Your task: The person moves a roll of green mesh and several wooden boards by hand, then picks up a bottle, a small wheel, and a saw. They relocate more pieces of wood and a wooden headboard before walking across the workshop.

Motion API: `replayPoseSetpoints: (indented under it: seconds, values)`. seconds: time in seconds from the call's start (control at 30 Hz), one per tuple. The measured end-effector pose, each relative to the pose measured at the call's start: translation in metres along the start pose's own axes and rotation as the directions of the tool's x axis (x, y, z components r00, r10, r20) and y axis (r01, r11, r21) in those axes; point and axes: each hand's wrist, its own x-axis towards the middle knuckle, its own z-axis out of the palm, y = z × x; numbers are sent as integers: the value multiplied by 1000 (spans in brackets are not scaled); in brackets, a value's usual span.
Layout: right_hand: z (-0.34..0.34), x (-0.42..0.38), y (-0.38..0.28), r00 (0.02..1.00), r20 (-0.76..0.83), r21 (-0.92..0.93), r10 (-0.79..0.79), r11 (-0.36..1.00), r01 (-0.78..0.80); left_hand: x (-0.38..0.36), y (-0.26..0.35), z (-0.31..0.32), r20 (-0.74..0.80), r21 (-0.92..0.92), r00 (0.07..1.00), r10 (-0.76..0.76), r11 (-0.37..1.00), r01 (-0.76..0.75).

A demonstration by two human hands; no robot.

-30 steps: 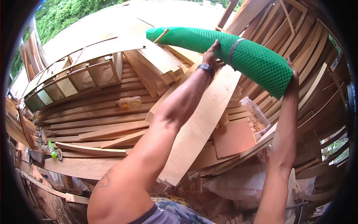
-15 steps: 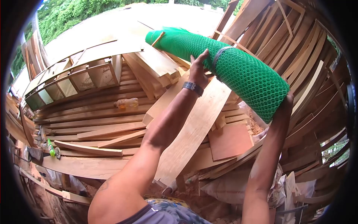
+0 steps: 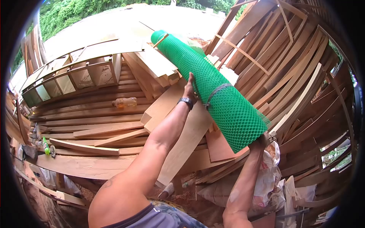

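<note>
A long roll of green plastic mesh (image 3: 213, 85) slants across the middle, its far end up at the left and its near end down at the right. A grey tie (image 3: 219, 91) goes around it. My left hand (image 3: 190, 90), with a watch on the wrist, is closed against the roll's left side, just beyond the tie; part of its fingers is hidden. My right hand (image 3: 259, 143) grips the near end from below, and the mesh covers most of its fingers. A thin wooden strip (image 3: 161, 40) lies against the far end.
Planks (image 3: 87, 125) lie side by side on the left, with a plastic bottle (image 3: 124, 102) on them. Behind stands a wooden frame with compartments (image 3: 72, 79). Curved timber strips (image 3: 292, 87) are stacked at the right. A white sack (image 3: 268, 178) sits below my right hand.
The roll's near end has swung down and to the left, so the roll slants more steeply. Both my hands have come lower and leftward with it.
</note>
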Motion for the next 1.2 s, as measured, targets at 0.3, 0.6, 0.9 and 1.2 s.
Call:
replayPoseSetpoints:
  seconds: [0.3, 0.6, 0.9, 1.2]
  values:
    - [-38, -71, -14, 979, 189, -281, -74, 951, 126, -53, 8, 57, 111, -66, 993, -29, 997, 36]
    - [-23, -197, -32, 974, -159, -572, -162, 819, 43, -129, 1, 83, -123, 153, 937, -328, 926, 344]
    - [120, -290, 7, 901, -433, -102, -11, 994, -37, -75, -53, -9, 231, -501, 972, 43, 862, 82]
    - [87, -564, 26, 787, -566, -442, -245, 896, -39, -100, -101, 24, 419, -264, 908, -10, 956, 132]
